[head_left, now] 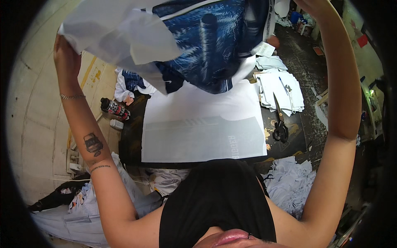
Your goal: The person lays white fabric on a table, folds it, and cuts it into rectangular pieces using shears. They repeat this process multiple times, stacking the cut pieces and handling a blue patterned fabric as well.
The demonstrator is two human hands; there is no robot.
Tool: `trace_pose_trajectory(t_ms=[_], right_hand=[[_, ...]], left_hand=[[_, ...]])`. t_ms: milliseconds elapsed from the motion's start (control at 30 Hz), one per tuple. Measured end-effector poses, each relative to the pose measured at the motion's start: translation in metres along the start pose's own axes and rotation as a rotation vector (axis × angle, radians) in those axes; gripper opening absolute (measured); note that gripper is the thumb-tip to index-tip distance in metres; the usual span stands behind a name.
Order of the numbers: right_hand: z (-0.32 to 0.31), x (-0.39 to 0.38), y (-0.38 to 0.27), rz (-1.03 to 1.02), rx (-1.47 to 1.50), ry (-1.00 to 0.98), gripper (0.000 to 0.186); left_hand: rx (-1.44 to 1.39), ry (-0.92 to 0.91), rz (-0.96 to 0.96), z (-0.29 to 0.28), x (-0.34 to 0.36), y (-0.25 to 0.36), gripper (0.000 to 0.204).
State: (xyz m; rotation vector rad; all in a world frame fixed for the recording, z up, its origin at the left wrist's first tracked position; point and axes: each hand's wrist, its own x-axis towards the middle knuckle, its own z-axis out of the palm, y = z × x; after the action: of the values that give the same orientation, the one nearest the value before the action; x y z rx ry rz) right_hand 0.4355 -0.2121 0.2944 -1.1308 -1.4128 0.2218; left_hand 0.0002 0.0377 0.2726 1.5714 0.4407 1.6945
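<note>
**Both arms raised, printed fabric held up over the cutting table**

The left hand (66,56), at about 10 o'clock in the view, is closed on the white edge of a large fabric piece (206,45) printed in dark blue with a white border. The sheet hangs crumpled across the top of the view, from 10 o'clock past 12 o'clock. A thin bracelet (72,96) circles the left wrist, and the forearm below it bears dark tattoos.

The right arm rises along the 2 o'clock side; the right hand (308,5) is cut off by the top rim, so whether it grips the fabric cannot be told, though the sheet's far edge reaches up toward it.

Under the lifted fabric, at the centre, a white paper sheet (202,124) with a pale grey panel lies flat on the dark table (132,136). At 3 o'clock of that sheet, black-handled scissors (279,120) rest on the table, blades pointing away from the person. Just beyond them lies a stack of white sheets (281,89) with a pen on top.

At 9 o'clock of the paper, a spray can (113,108) lies on its side near the table's left edge, with a small white container (116,124) just beside it. Another blue-and-white printed piece (130,82) lies bunched beyond the can.

Heaps of pale cloth (289,186) sit at 4 o'clock, near the person's black top
</note>
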Motion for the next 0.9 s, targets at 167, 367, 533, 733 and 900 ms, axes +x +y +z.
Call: trace_pose_trajectory(t_ms=[167, 367, 533, 733, 900], right_hand=[[0.011, 0.01, 0.007, -0.201, -0.215, -0.299, 0.044], [0.002, 0.001, 0.058, -0.401, -0.299, -0.277, 0.05], [0.017, -0.122, 0.138, 0.143, -0.074, -0.361, 0.071], [-0.016, -0.24, 0.186, 0.348, 0.68, -0.05, 0.096], [0.065, -0.324, 0.184, 0.729, 1.355, -0.015, 0.118]], left_hand=[[-0.195, -0.625, 0.252, 0.067, -0.026, -0.024, 0.046], [0.514, -1.544, 0.149, 0.154, -0.104, -0.026, 0.039], [0.216, -0.759, -0.178, 0.098, -0.034, -0.01, 0.048], [0.603, -0.728, -0.115, 0.051, 0.033, 0.004, 0.034], [0.545, -0.598, -0.565, 0.043, 0.045, -0.003, 0.042]])
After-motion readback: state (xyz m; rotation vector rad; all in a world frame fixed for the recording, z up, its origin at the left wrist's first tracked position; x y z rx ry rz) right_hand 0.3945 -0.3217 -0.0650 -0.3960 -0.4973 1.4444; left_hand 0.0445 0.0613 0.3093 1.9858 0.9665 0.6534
